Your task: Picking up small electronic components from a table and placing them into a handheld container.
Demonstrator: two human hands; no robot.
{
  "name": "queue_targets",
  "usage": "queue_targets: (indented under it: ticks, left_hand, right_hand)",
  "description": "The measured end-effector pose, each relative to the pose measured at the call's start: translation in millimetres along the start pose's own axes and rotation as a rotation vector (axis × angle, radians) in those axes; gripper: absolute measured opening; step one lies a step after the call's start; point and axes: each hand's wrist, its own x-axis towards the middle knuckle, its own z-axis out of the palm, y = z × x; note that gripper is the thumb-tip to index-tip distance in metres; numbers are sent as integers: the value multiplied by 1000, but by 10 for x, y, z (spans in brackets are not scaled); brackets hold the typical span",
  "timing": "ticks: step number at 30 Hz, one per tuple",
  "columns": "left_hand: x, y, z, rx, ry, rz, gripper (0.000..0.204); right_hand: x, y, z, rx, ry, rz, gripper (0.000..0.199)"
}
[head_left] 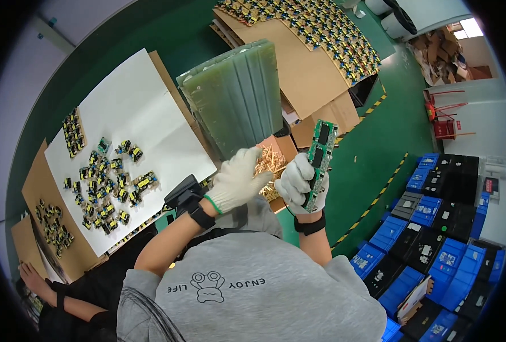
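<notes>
My right hand (pixel 298 181), in a white knit glove, grips a long green circuit board (pixel 322 157) and holds it upright. Black parts sit along the board's face. My left hand (pixel 237 178), in a cream glove with a green cuff, is stretched out with thumb and fingers apart, and I see nothing in it. It lies beside a cardboard box (pixel 286 147) of thin copper-coloured pieces (pixel 271 159). Just beyond that hand stands a bulky greenish translucent block (pixel 233 94) with ridged sides.
Several small yellow-and-black circuit modules (pixel 102 185) are scattered on a white board (pixel 133 102) at left. A co-worker's hand (pixel 36 282) rests at far left. Rows of modules (pixel 333 40) cover cardboard at the back. Blue and black crates (pixel 430 228) stand at right.
</notes>
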Motion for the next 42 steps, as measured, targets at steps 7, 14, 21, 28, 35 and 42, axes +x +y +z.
queue_targets:
  ticks: [7,14,21,28,35,42]
  left_hand:
    - [-96,-12,-220,-181,127,-96,38]
    - [-403,-20,-314,-669,505,-17,35]
    - [-906,-245,-760,-658,672,-289,67]
    - [-1455,-638,-1105,-851,791,-344,36]
    - [-2053,-1030,-1267,-1717,942,-18,36]
    - [-2320,-1154,-1382,-2002,704,88,50]
  right_hand:
    - [80,118,54,8,-66,140,37]
    - [341,478,418,-939,385,117,51]
    - [751,1098,252,-1571,-200,173,35]
    - [1264,1708,212,-1586,-240,462,40]
    - [1573,2344,596,-1390,-70,599,85]
    - [1729,2693,1102,-1311,-202,557,85]
